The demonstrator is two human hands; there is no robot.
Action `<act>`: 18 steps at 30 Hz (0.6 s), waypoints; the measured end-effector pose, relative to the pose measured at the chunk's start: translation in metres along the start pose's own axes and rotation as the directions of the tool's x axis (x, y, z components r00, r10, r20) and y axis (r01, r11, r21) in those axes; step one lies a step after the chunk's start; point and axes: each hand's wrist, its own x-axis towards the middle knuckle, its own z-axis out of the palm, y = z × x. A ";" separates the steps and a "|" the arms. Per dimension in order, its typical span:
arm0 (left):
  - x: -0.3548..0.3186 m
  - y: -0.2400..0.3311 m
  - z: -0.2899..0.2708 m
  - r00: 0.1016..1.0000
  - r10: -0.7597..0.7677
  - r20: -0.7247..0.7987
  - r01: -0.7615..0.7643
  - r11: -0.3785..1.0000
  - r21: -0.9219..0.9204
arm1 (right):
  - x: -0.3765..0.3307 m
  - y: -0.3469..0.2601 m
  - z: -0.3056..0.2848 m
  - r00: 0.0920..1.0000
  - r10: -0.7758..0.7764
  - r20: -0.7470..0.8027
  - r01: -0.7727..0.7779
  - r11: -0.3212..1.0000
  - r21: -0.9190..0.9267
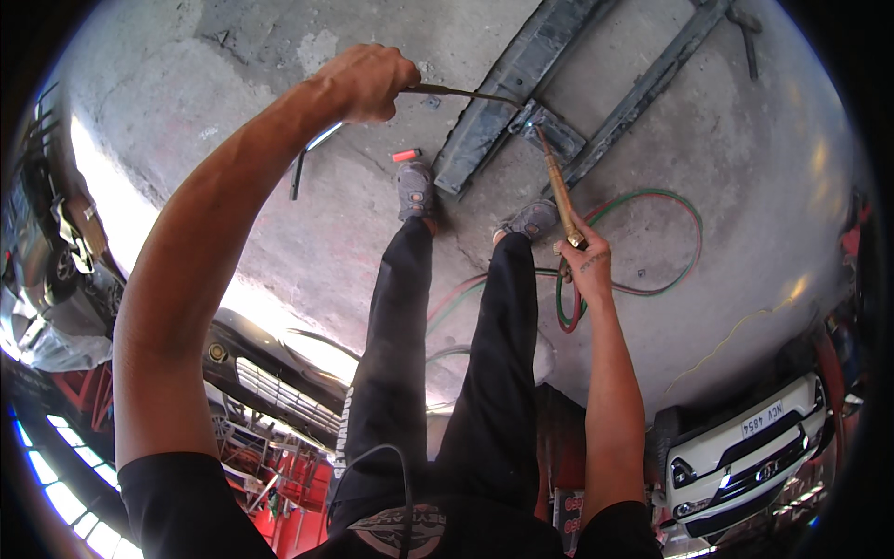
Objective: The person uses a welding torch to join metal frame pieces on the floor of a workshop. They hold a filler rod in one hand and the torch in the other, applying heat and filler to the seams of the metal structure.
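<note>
On a grey concrete floor (745, 158) seen from above, a person stands over dark steel channel bars (503, 88) lying at an angle, joined by a short cross piece (549, 126). Everything is placed from that cross piece. The left hand (368, 82), off to its left on an outstretched bare arm, is closed around the end of a thin filler rod (461, 93), whose far tip reaches the near corner of the cross piece. The right hand (582, 256), below the cross piece, grips a brass gas torch (557, 186); the torch slopes up so its nozzle sits right at the cross piece. Red and green hoses (684, 233) run from the torch handle and loop across the floor to the right. The person's two grey shoes (416, 191), in black trousers, stand just below the bars, one on each side of the nearest bar's end. A small red object (406, 156) lies beside the left shoe.
</note>
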 end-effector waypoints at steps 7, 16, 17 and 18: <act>-0.002 0.001 -0.002 1.000 0.008 -0.009 -0.008 1.000 -0.020 | -0.003 -0.003 0.000 1.000 0.000 0.003 0.000 1.000 0.002; -0.005 0.006 0.003 1.000 0.006 -0.023 -0.007 0.999 -0.051 | -0.008 -0.004 0.000 1.000 -0.006 0.030 0.006 1.000 -0.002; -0.007 0.009 0.003 1.000 0.004 -0.020 -0.005 0.998 -0.059 | -0.009 -0.003 0.000 1.000 -0.002 0.028 0.002 1.000 0.007; -0.009 0.013 0.001 1.000 -0.002 -0.020 0.000 0.998 -0.069 | -0.010 -0.004 0.000 1.000 0.000 0.028 0.000 1.000 0.015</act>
